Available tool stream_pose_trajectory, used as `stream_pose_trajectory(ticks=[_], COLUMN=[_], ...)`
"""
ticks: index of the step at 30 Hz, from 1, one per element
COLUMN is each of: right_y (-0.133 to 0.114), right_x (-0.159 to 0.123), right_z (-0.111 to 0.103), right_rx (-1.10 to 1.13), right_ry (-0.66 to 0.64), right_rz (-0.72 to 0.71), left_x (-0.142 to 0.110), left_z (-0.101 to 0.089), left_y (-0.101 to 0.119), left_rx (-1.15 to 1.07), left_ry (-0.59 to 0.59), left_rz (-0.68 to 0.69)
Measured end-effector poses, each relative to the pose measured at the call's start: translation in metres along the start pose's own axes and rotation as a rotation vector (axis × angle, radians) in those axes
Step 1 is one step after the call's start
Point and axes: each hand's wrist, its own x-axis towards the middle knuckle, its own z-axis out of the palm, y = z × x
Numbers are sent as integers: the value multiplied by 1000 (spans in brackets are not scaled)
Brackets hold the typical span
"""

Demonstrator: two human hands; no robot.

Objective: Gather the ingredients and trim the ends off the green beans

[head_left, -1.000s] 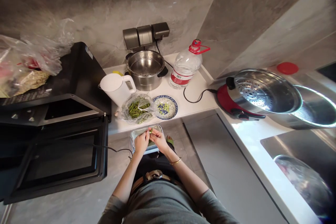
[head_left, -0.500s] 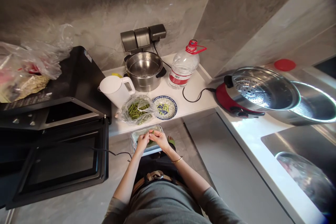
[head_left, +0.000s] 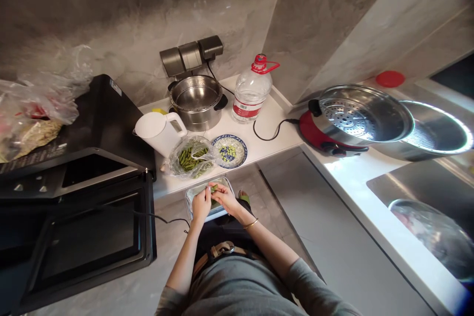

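Green pod (head_left: 214,188) between both hands (head_left: 202,204) — close together, above a container (head_left: 217,216)

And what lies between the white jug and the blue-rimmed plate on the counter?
In the head view, a clear plastic bag holding green pods lies between the white jug and the blue-rimmed plate.

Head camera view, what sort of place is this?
Most likely a home kitchen: a steel pot with dark handles, a metal sink at the right, and a clear bag of green pods.
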Motion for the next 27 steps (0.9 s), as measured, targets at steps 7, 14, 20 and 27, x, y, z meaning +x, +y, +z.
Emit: stream_pose_trajectory(ticks=[7, 14, 20, 27], right_y=[-7, 1, 2, 2], right_x=[1, 6, 2, -4], right_z=[-10, -16, -17, -13], right_rx=[107, 40, -48, -105], right_ry=[-45, 90, 64, 81], right_rz=[74, 75, 128, 99], left_x=[0, -2, -3, -4], left_z=[-6, -10, -5, 3], left_y=[2, -1, -9, -14], left_rx=[60, 258, 204, 54], left_ry=[-3, -29, 106, 138], left_rz=[78, 170, 296, 444])
